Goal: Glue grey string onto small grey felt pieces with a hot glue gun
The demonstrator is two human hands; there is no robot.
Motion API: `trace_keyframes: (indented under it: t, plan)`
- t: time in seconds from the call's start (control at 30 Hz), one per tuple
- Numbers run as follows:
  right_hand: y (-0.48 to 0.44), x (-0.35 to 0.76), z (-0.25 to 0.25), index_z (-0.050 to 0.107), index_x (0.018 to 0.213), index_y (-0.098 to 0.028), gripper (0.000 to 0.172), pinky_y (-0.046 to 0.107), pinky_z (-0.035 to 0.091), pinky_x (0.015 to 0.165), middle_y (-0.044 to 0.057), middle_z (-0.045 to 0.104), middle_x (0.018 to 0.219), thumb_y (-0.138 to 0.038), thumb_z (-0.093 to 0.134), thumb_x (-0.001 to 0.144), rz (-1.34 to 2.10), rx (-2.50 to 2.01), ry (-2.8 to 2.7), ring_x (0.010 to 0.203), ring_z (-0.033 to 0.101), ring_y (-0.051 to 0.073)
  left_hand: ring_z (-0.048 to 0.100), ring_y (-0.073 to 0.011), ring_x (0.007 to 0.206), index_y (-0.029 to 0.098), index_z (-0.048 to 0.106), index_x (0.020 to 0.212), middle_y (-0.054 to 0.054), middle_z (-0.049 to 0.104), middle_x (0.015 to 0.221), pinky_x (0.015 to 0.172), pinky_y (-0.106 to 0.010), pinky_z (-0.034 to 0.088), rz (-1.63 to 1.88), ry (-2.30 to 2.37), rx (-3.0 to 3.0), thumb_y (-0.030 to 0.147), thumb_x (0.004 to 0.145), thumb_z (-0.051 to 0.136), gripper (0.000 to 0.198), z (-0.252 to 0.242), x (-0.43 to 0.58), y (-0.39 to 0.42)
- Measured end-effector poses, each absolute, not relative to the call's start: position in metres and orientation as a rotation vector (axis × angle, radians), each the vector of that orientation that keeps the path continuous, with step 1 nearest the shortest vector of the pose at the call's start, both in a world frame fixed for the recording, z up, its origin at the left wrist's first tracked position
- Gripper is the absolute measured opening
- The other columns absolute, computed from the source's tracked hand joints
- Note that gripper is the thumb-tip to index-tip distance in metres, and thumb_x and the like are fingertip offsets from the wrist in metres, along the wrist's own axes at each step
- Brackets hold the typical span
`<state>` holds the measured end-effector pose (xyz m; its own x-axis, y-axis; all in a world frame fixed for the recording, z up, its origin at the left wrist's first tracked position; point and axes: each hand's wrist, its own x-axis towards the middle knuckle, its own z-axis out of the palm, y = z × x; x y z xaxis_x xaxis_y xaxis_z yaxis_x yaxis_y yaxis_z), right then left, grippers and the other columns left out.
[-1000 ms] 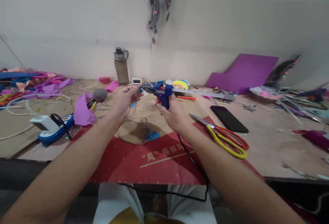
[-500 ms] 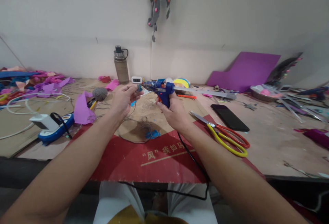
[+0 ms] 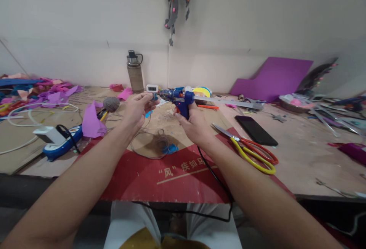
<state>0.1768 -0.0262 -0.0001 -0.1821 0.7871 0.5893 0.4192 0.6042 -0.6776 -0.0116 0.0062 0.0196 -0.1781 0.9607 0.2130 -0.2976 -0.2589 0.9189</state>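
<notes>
My right hand [image 3: 194, 125] is wrapped round the handle of a blue hot glue gun [image 3: 183, 102], with a long clear glue stick [image 3: 225, 101] poking out of its back end. The gun's nozzle points left, close against the fingertips of my left hand [image 3: 139, 108]. Those fingers pinch a small blue piece [image 3: 154, 97], mostly hidden by them. Thin grey yarn [image 3: 162, 140] hangs below the left hand and lies in loose loops on the board, beside a blue scrap [image 3: 170, 149].
Scissors [image 3: 251, 152] and a black phone [image 3: 256, 130] lie to the right. A grey yarn ball [image 3: 111, 104], a purple felt piece [image 3: 93, 121] and a blue power strip [image 3: 64, 142] sit left. A bottle [image 3: 134, 74] stands at the back. The gun's black cord [image 3: 217, 180] drapes over the front edge.
Hardly anything differs. Both hands keep their places, the glue gun's nozzle staying at the small blue piece; the whole view has shifted very slightly.
</notes>
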Motion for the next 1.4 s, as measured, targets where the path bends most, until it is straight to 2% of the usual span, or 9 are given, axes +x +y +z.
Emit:
trace_keyframes:
  t: [0.37,0.8,1.07,1.4]
  plan:
    - [-0.0281,0.1765,0.0016,0.051,0.104,-0.021,0.021,0.039,0.046,0.073,0.005,0.062,0.089,-0.024,0.053,0.083,0.483,-0.971,-1.801,0.076,0.056,0.02,0.068,-0.0148,0.07,0.016,0.063,0.073,-0.005,0.069,0.076,0.064,-0.025,0.051,1.643,0.914,1.077,0.027,0.068,0.072,0.015,0.0175,-0.0132,0.0069]
    - [-0.0268,0.1757,0.0,0.052,0.101,-0.021,0.02,0.039,0.046,0.077,0.007,0.061,0.096,-0.024,0.053,0.082,0.474,-0.972,-1.811,0.082,0.056,0.021,0.067,-0.0127,0.067,0.014,0.064,0.077,-0.004,0.069,0.076,0.064,-0.023,0.05,1.656,0.935,1.036,0.023,0.073,0.068,0.01,0.0207,-0.0125,0.0066]
    - [-0.0267,0.1751,0.0007,0.051,0.104,-0.022,0.022,0.039,0.045,0.078,0.006,0.061,0.092,-0.024,0.053,0.082,0.473,-0.983,-1.8,0.081,0.055,0.02,0.067,-0.0123,0.066,0.016,0.065,0.074,-0.003,0.069,0.076,0.063,-0.023,0.05,1.631,0.92,1.04,0.024,0.07,0.07,0.01,0.0177,-0.0123,0.0074]
    - [-0.027,0.1754,0.0009,0.051,0.103,-0.021,0.02,0.038,0.044,0.073,0.006,0.061,0.09,-0.024,0.052,0.083,0.481,-0.972,-1.804,0.078,0.055,0.02,0.067,-0.0127,0.065,0.015,0.063,0.073,-0.003,0.067,0.072,0.062,-0.023,0.049,1.612,0.93,1.062,0.026,0.067,0.073,0.015,0.0166,-0.0101,0.0072]
